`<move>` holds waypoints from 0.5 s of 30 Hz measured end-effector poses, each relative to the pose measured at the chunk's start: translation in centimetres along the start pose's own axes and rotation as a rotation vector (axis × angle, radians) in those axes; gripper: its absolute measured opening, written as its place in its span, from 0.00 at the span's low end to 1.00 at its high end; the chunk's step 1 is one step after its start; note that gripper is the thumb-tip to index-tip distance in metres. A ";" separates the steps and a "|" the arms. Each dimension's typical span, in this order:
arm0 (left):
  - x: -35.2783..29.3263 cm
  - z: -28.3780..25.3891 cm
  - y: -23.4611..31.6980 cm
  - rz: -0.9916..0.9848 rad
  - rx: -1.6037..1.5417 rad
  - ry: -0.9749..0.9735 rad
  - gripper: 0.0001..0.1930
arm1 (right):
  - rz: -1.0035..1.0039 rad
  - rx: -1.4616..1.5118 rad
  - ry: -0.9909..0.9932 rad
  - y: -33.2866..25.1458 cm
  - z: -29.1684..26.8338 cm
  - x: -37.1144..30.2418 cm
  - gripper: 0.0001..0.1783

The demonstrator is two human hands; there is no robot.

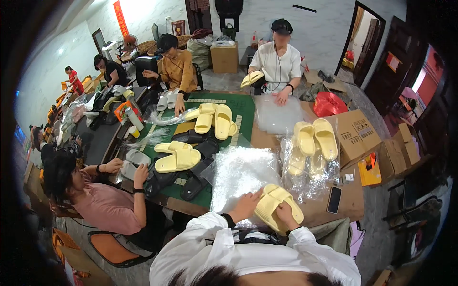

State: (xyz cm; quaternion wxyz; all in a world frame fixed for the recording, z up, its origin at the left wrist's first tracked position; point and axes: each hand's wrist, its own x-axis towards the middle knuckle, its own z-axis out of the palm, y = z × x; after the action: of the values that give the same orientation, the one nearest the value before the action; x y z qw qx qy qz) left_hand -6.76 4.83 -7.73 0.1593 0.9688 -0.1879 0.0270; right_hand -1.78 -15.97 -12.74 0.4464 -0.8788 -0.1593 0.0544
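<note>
A pale yellow slide slipper (271,199) is tilted in front of my body at the table's near edge. My right hand (287,216) is closed on it, with the fingers partly hidden by the slipper. My left hand (247,206) has its fingers stretched out over a stack of clear plastic bags (245,167), its fingertips beside the slipper's left edge; whether they touch it I cannot tell. Beyond my right hand, several yellow slippers (305,138) rest on and in clear bags.
More yellow slippers (177,160) and black slippers (196,183) lie on a green mat (243,106). A phone (334,199) and cardboard box (358,133) are at the right. One person (109,202) handles grey slippers; another (276,62) holds a yellow slipper across the table.
</note>
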 end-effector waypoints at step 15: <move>0.1 -0.6 2.4 0.156 0.008 0.051 0.30 | -0.506 -0.473 -0.126 -2.2 2.8 -1.8 0.13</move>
State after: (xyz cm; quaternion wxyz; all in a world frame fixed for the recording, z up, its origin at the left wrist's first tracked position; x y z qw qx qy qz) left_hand -7.58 2.92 -6.45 0.1574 0.9509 -0.2585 0.0649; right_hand -4.63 -13.16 -12.71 0.2189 -0.8855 -0.4076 -0.0422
